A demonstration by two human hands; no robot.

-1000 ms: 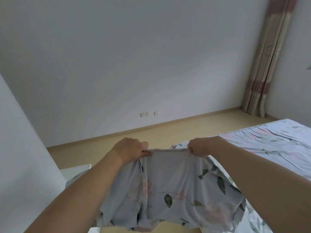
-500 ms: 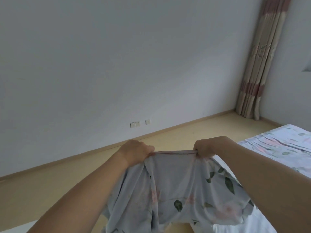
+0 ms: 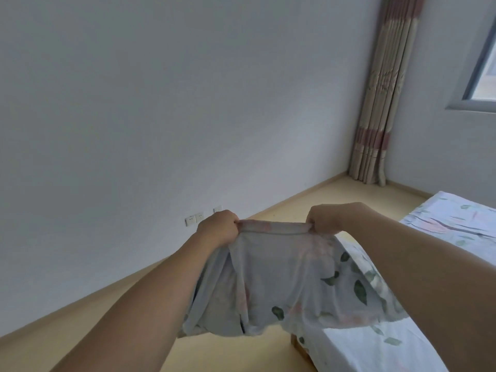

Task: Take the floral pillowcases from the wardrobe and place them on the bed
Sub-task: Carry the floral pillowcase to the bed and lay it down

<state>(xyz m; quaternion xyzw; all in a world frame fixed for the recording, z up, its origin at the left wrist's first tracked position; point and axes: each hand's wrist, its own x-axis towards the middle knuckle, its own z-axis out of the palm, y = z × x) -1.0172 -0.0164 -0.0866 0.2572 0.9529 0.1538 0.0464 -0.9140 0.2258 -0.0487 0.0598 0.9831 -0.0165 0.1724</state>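
A pale grey floral pillowcase [image 3: 281, 285] with green leaves and faded pink flowers hangs in front of me. My left hand [image 3: 218, 229] grips its top edge at the left corner. My right hand [image 3: 326, 217] grips the same edge at the right corner, so the hem is stretched between them. The cloth droops below, over the floor and the near corner of the bed [image 3: 375, 345]. The bed, covered in a matching floral sheet, lies at the lower right. No wardrobe is in view.
A bare white wall [image 3: 188, 103] with wall sockets [image 3: 196, 218] stands ahead. Tan floor [image 3: 335, 194] runs along it. A striped curtain [image 3: 381, 103] hangs in the far right corner beside a window frame [image 3: 480, 63].
My view has swung to the right and up: the white wardrobe panel at the left has left the frame and a window has appeared. Both hands keep the same grip on the pillowcase.
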